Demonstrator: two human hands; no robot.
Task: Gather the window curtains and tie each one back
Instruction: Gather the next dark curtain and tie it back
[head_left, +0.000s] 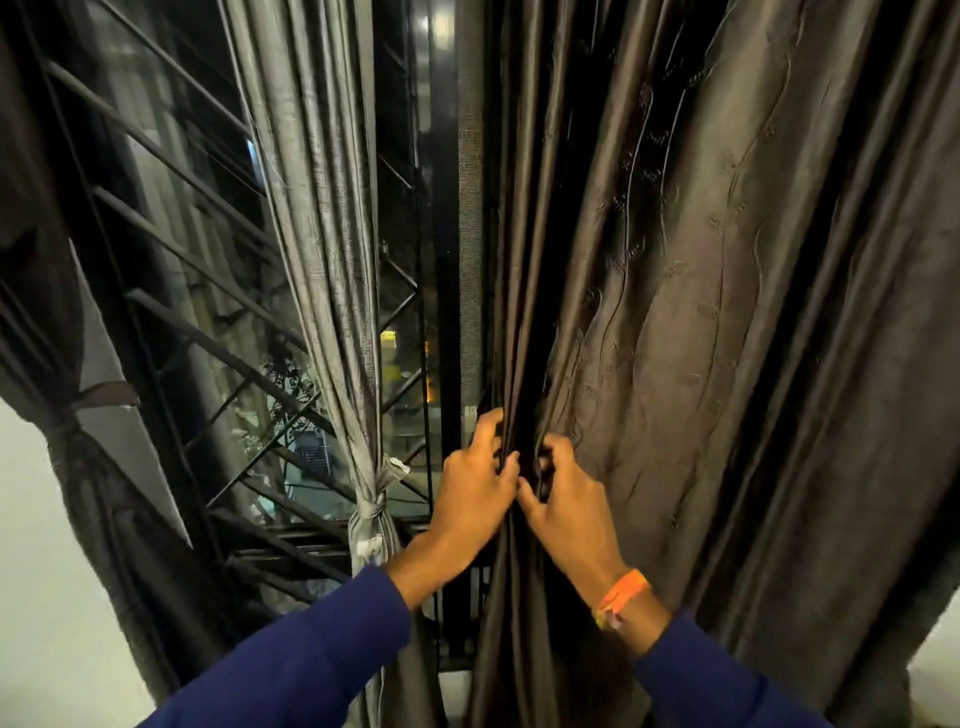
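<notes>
A wide dark brown curtain (701, 312) with embroidered lines hangs loose on the right. My left hand (480, 491) grips its bunched inner folds from the left. My right hand (563, 506), with an orange band at the wrist, grips the same folds from the right, and the two hands almost touch. In the middle hangs a silver-grey curtain (322, 234), tied in a knot (371, 506) low down. At the far left a dark curtain (57, 312) is held back by a band (104, 397).
A black metal window grille (197, 322) with slanted bars fills the opening behind the curtains. A narrow mesh panel (470, 234) stands beside the brown curtain. White wall (47, 597) shows at the lower left and lower right corners.
</notes>
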